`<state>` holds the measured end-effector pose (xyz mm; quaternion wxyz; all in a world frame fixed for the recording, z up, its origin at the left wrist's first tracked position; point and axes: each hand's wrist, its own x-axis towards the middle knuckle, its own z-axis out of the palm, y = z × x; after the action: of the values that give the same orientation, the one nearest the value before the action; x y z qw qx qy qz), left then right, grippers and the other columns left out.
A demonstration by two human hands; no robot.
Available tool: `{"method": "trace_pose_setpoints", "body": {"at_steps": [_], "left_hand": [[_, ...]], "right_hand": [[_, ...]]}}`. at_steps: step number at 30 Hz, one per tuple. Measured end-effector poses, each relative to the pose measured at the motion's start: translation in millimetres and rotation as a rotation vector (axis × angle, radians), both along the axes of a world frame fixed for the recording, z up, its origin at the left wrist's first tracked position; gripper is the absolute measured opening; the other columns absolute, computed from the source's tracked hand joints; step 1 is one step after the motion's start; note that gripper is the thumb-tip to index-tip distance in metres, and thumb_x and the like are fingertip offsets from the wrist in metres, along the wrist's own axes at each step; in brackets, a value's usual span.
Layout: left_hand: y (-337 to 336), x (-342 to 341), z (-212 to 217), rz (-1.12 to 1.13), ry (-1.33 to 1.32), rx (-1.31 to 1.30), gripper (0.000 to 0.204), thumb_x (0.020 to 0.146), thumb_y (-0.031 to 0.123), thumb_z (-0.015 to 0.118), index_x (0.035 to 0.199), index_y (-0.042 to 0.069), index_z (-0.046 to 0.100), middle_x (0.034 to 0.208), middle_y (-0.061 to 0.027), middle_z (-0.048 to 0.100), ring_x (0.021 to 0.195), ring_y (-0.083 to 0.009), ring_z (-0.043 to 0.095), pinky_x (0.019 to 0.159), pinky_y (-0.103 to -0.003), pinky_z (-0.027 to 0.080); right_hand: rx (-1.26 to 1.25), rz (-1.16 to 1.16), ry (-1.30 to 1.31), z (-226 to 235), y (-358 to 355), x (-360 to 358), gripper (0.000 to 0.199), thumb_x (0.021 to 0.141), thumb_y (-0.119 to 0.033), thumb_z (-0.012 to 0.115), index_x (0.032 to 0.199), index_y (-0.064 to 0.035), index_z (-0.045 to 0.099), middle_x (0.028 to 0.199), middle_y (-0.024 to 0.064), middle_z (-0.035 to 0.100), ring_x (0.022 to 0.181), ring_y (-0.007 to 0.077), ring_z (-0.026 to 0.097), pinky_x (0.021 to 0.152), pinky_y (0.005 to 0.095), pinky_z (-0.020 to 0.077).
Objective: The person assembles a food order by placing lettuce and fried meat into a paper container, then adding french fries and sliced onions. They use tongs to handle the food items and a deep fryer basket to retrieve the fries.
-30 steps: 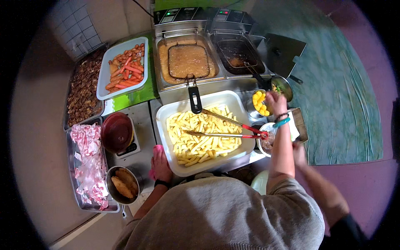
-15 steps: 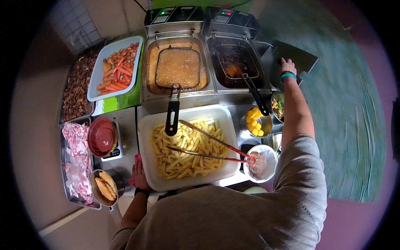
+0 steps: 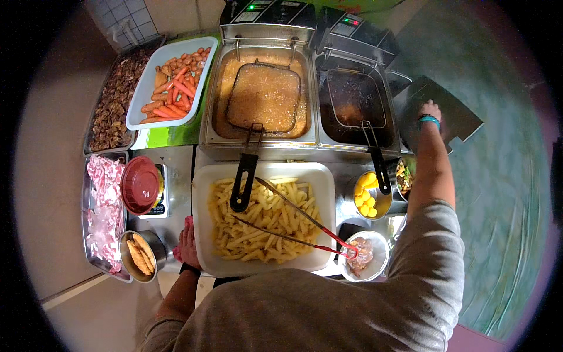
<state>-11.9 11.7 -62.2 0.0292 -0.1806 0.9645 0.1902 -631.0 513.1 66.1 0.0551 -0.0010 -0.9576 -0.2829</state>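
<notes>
The right hand (image 3: 430,110) is laid flat, fingers spread, on the dark metal lid (image 3: 441,114) beside the right fryer (image 3: 355,108), whose basket (image 3: 353,104) is seen sitting in dark oil; whether the lid's edge is pinched cannot be told; the left hand (image 3: 186,243) is rested, loosely curled and holding nothing, against the white tray of fries (image 3: 202,234), presumably to steady it; tongs (image 3: 299,226) are left lying across the fries, handles toward the person.
</notes>
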Motion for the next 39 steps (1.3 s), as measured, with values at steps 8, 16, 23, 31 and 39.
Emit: {"method": "trace_pose_setpoints", "body": {"at_steps": [8,16,23,31,39], "left_hand": [[-3,-2,-8,-0.084,-0.004,-0.148,0.055,0.079,0.031,0.041,0.128,0.008,0.028,0.135,-0.0102,0.022,0.127,-0.0260,0.016,0.100,-0.043,0.018],[-8,12,-13,-0.090,0.053,-0.121,0.053,0.078,0.027,0.042,0.126,0.007,0.032,0.134,-0.0109,0.025,0.126,-0.0275,0.018,0.100,-0.044,0.018],[-15,15,-21,-0.124,0.182,-0.172,0.045,0.078,0.024,0.044,0.120,0.007,0.039,0.126,-0.0129,0.035,0.121,-0.0290,0.027,0.099,-0.044,0.021],[-14,22,-31,-0.075,0.259,-0.164,0.042,0.077,0.024,0.049,0.115,0.006,0.044,0.124,-0.0101,0.039,0.121,-0.0269,0.028,0.097,-0.045,0.024],[-21,20,-15,0.027,0.433,-0.014,0.045,0.076,0.016,0.049,0.118,0.002,0.041,0.123,-0.0129,0.039,0.119,-0.0285,0.030,0.096,-0.045,0.024]], "right_hand": [[-0.046,0.088,0.107,113,18,45,0.024,0.084,-0.020,0.038,0.101,-0.0138,0.053,0.107,0.0117,0.049,0.093,0.0315,0.053,0.073,0.0387,0.0471],[-0.302,0.308,-0.094,76,-69,105,0.040,0.066,-0.016,0.065,0.104,-0.0114,0.053,0.101,0.0151,0.054,0.092,0.0323,0.052,0.078,0.0387,0.0445],[-0.323,0.119,-0.240,-4,-142,104,0.047,0.071,-0.028,0.064,0.113,-0.0141,0.049,0.112,0.0140,0.051,0.098,0.0305,0.051,0.083,0.0396,0.0441],[-1.042,0.391,-0.294,1,-227,232,0.040,0.078,-0.043,0.053,0.077,-0.0048,0.062,0.064,0.0126,0.060,0.061,0.0269,0.059,0.060,0.0362,0.0458],[-0.491,0.397,-0.667,-23,-193,439,0.086,0.067,-0.060,0.054,0.130,-0.0100,0.023,0.120,0.0224,0.039,0.107,0.0366,0.043,0.088,0.0415,0.0377]]}}
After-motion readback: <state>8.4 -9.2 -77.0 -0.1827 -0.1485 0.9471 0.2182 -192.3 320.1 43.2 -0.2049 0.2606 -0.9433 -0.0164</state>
